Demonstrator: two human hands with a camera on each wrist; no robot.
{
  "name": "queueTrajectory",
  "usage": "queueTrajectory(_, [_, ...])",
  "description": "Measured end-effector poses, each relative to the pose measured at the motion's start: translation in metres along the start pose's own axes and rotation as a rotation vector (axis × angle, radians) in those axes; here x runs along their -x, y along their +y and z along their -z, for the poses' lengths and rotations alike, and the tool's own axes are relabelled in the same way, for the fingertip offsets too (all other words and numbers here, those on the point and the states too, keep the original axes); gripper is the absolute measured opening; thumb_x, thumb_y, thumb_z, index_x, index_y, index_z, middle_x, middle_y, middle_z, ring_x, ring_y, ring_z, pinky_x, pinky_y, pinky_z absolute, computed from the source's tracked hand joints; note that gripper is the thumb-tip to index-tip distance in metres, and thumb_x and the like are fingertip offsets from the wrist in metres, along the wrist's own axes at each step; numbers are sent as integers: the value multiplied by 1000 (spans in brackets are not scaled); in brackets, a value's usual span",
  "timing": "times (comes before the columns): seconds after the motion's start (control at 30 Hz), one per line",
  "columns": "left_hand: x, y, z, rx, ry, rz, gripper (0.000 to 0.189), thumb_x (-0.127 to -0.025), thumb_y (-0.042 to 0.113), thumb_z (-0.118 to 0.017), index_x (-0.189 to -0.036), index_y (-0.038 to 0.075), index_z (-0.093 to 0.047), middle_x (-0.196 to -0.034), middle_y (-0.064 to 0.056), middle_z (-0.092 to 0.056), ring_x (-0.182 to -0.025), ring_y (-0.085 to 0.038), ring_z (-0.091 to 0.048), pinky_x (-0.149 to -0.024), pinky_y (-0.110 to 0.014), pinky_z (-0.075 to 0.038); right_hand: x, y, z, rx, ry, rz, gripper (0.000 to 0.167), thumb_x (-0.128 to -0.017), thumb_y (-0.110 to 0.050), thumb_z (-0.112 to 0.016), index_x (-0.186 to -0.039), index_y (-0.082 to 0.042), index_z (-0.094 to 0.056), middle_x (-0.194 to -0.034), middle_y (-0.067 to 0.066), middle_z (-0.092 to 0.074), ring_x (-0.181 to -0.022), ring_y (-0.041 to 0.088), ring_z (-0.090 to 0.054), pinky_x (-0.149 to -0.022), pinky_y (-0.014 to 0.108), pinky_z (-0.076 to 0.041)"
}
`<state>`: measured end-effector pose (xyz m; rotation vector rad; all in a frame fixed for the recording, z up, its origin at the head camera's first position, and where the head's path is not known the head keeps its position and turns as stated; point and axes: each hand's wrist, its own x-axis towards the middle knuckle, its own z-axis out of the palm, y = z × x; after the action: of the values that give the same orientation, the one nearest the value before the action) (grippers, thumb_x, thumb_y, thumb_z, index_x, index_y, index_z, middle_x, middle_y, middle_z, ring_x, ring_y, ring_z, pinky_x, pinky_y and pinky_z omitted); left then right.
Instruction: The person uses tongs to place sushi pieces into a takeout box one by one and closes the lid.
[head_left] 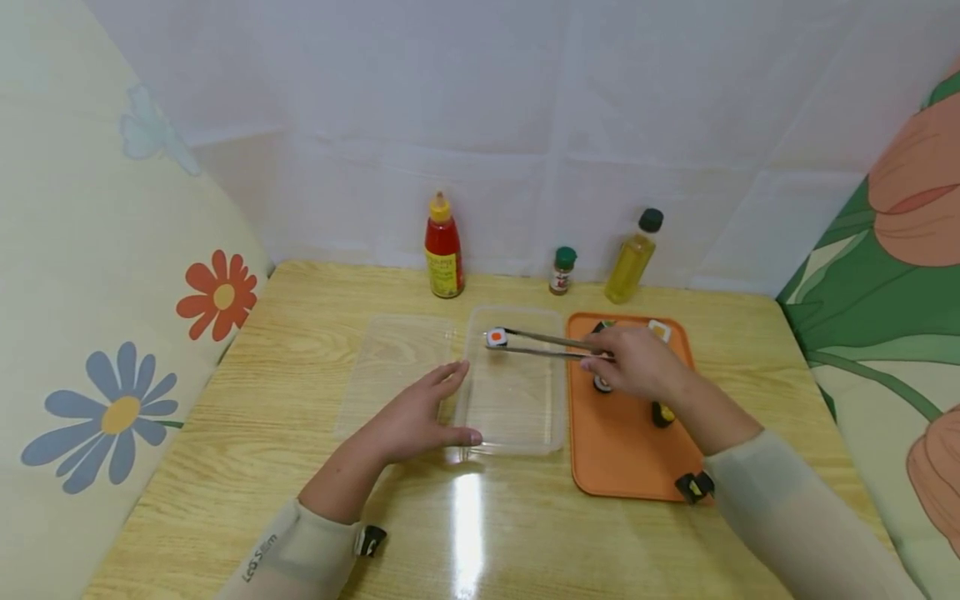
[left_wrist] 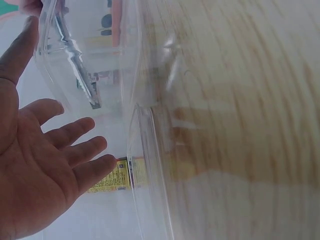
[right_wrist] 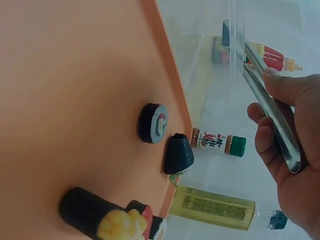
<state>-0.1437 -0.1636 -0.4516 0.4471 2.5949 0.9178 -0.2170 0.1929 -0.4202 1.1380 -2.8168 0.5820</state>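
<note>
My right hand grips metal tongs that reach left over a clear plastic container. Between the tongs' tips is a sushi roll with white rice and an orange centre, inside the container's outline near its far left. Whether it touches the bottom I cannot tell. At the container's left side my left hand is spread with straight fingers, holding nothing; contact with the wall is unclear. On the orange tray, partly under my right hand, lie several sushi pieces, including a round roll and a yellow-topped piece.
A clear flat lid lies left of the container. Along the back stand a red sauce bottle, a small green-capped spice jar and a yellow oil bottle. White cloth hangs behind the wooden table.
</note>
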Motion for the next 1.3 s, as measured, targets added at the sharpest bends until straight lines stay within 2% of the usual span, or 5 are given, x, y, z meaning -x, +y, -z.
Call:
queueTrajectory(0.23, [0,1,-1,1,0,-13,112,-81,63,-81,-166,17,-25,-171,-10,-23,-153,-42,-27,-119,-62,-30,-15,-4,4,29,-105,-53,24,-101,-27,-71,-115,-9,-78,-99,3,-75,-72,8,-63,-72,39,-57])
queueTrajectory(0.5, [-2,1,-2,0,5,-16,113,-80,63,-82,-166,17,-25,-171,-10,-24,-153,-41,-27,-119,-61,-30,-24,-8,4,67,-172,-71,36,-103,-30,-68,-129,-5,-72,-112,11,-75,-90,21,-71,-82,43,-59])
queueTrajectory(0.73, [-3,1,-2,-9,6,-18,113,-80,62,-82,-166,15,-25,-170,-11,-24,-152,-42,-28,-118,-61,-30,-32,-12,3,102,-211,-70,17,-103,-28,-69,-106,-13,-74,-87,-2,-69,-71,12,-62,-70,39,-55])
queueTrajectory(1.17, [-3,-2,-4,-2,15,-21,111,-81,60,-83,-166,15,-26,-170,-10,-24,-153,-41,-28,-119,-61,-30,-33,-14,2,111,-213,-71,12,-101,-27,-71,-102,-15,-72,-81,-6,-63,-68,9,-57,-66,35,-52])
queueTrajectory(1.3, [-2,-3,-3,0,16,-14,113,-80,62,-83,-166,16,-26,-171,-9,-24,-153,-41,-27,-119,-61,-29,-30,-13,3,94,-208,-72,19,-102,-29,-69,-111,-13,-74,-91,-2,-69,-75,12,-63,-70,37,-55])
